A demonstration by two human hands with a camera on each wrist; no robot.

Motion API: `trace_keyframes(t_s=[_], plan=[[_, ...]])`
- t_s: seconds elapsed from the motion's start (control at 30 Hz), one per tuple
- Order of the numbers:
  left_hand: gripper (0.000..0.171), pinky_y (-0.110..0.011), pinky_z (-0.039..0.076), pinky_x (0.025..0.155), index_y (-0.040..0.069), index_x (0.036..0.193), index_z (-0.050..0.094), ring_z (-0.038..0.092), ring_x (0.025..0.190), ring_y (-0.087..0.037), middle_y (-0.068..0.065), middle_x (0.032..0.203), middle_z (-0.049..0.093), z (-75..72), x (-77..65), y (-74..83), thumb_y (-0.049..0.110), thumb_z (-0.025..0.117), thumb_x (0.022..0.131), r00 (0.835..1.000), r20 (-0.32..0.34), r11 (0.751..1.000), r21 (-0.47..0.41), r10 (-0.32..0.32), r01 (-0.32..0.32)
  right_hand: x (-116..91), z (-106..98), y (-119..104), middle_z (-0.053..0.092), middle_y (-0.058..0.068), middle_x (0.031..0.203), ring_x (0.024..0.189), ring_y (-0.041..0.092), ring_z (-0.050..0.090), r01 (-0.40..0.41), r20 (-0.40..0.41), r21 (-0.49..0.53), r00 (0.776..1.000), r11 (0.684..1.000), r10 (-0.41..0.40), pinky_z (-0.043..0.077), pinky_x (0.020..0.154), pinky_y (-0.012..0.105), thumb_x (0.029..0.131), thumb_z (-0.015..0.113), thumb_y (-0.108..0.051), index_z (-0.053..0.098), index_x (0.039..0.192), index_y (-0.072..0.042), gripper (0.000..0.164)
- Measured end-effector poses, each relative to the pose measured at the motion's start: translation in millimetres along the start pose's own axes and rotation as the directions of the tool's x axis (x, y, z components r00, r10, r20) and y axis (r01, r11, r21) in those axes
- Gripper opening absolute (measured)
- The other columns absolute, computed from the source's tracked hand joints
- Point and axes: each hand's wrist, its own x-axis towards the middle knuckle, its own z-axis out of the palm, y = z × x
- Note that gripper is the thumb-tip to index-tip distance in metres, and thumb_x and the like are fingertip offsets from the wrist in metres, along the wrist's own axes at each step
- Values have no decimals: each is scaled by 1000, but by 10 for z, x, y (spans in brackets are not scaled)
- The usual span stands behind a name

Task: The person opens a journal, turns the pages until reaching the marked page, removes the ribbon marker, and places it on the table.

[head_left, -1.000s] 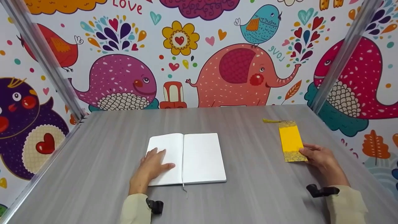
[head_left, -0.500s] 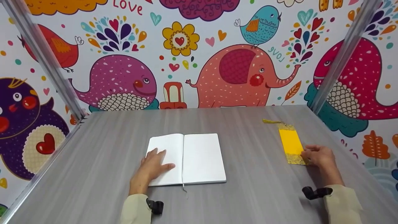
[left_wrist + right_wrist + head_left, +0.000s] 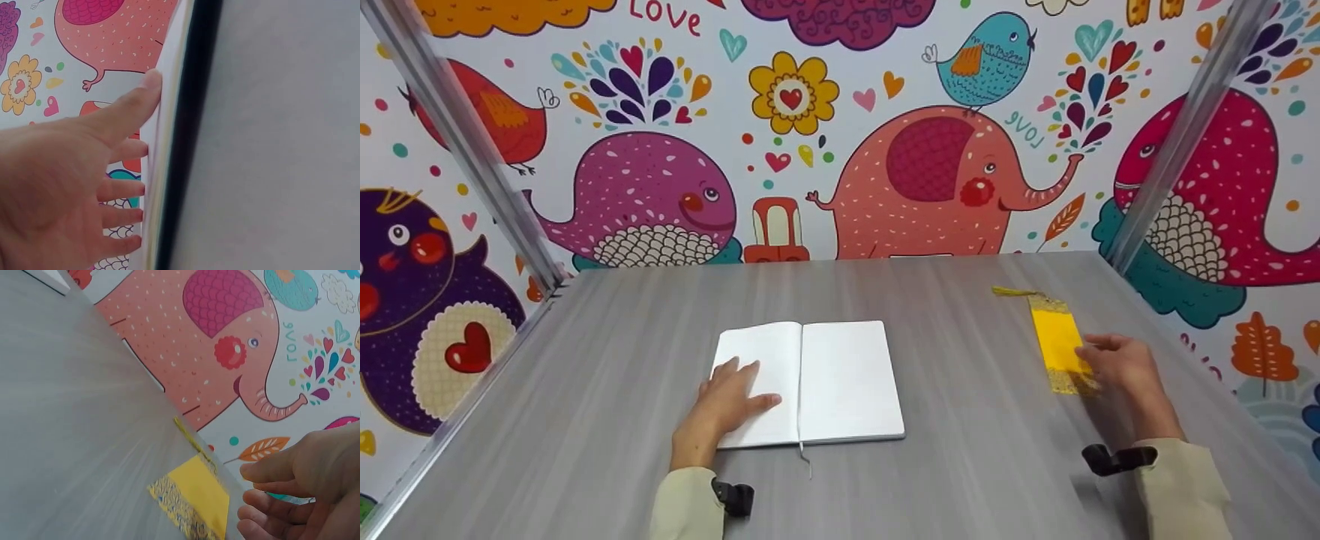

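An open notebook [image 3: 851, 382] with blank white pages lies mid-table, its thin ribbon [image 3: 805, 457] trailing past the near edge. My left hand [image 3: 727, 397] rests on the left page, fingers spread. In the left wrist view, the dark cover edge [image 3: 188, 129] runs beside that hand's fingertips. Over to the right, a yellow bookmark [image 3: 1057, 334] with patterned gold ends lies on the table, its tassel [image 3: 1012, 291] pointing left. My right hand [image 3: 1125, 367] hovers at its right edge, fingers loosely bent. The right wrist view shows nothing between thumb and fingers, with the bookmark beside them.
The grey wood-grain table [image 3: 960, 480] reaches back to a wall [image 3: 697, 82] printed with cartoon animals. Metal posts stand at the back left [image 3: 484, 150] and back right [image 3: 1185, 142]. Each wrist carries a black camera mount.
My right hand held the bookmark by its near right edge; now the bookmark lies released on the table. The hand has shifted slightly left and away. My left hand and the notebook stay put.
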Motion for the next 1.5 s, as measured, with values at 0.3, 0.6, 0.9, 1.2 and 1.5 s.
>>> trace_keyframes(t_s=[0.3, 0.6, 0.9, 1.2, 1.5], plan=[[71, -60, 15, 108, 3, 138, 39, 20, 137, -41, -26, 146, 27, 12, -10, -2, 38, 64, 83, 1000, -8, 1000, -4, 7, -7, -84, 183, -158, 27, 22, 146, 118, 33, 41, 109, 33, -88, 994, 990, -106, 41, 101, 40, 88, 56, -44, 32, 142, -9, 69], [70, -60, 15, 108, 3, 138, 39, 19, 138, -41, -26, 146, 27, 4, -10, -2, 38, 64, 83, 1000, -8, 1000, -10, 8, -8, -168, 357, -305, 28, 22, 146, 122, 36, 41, 202, 78, -159, 978, 966, -192, 38, 103, 47, 81, 46, -67, 24, 146, -15, 85], [70, -60, 15, 108, 3, 138, 40, 20, 137, -41, -26, 145, 29, 0, -21, -10, 38, 64, 83, 1000, -17, 1000, 4, 13, -13, -292, 469, -432, 42, 20, 140, 128, 34, 41, 261, 176, -54, 953, 964, -248, 38, 102, 46, 73, 45, -75, 21, 147, -14, 99], [71, -60, 12, 109, 5, 139, 38, 16, 139, -41, -24, 148, 25, -10, -23, -7, 38, 64, 83, 1000, -4, 1000, -22, -1, 1, -377, 609, -515, 37, 11, 146, 130, 28, 42, 323, 250, 132, 904, 937, -347, 40, 102, 43, 81, 44, -68, 29, 144, -16, 83], [70, -60, 11, 109, 4, 139, 37, 15, 139, -40, -24, 148, 24, -4, -23, 0, 36, 65, 83, 1000, 0, 999, -52, -1, 1, -420, 766, -534, 43, 9, 141, 121, 18, 52, 306, 303, 250, 877, 919, -374, 43, 100, 41, 87, 44, -59, 35, 141, -16, 70]])
